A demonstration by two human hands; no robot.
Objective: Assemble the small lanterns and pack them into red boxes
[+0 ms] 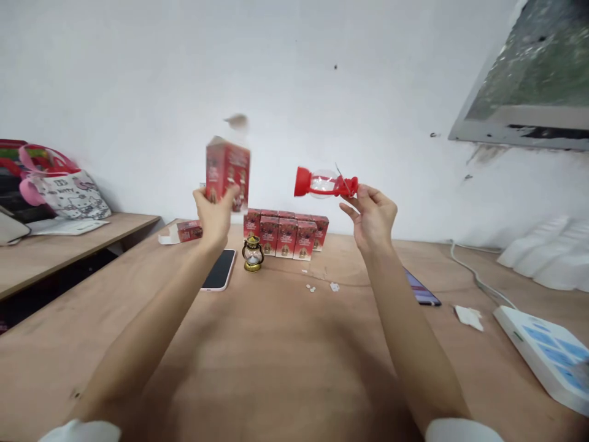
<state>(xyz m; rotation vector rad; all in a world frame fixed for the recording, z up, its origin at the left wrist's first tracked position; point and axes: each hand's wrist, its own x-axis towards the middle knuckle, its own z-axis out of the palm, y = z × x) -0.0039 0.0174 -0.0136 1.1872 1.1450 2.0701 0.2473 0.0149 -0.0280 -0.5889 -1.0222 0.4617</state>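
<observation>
My left hand (215, 216) is closed around a small red printed box (235, 167), held upright above the table with its top flap raised. Out to the right, my right hand (375, 215) pinches one end of a red toy lantern (324, 183) with a clear middle. The lantern lies sideways in the air, its wide base pointing left toward the box and a thin wire handle sticking up. Between and below the hands, a gold lantern (253, 254) stands on the table in front of several red boxes (286, 238) set in rows.
Left of the gold lantern lies a phone (221, 270), with an open red box (189, 231) behind it. Small white bits (334, 286) are scattered mid-table. At right are another phone (422, 288), a cable (478, 279) and a white-and-blue device (543, 350). A patterned bag (71, 193) rests on the left table.
</observation>
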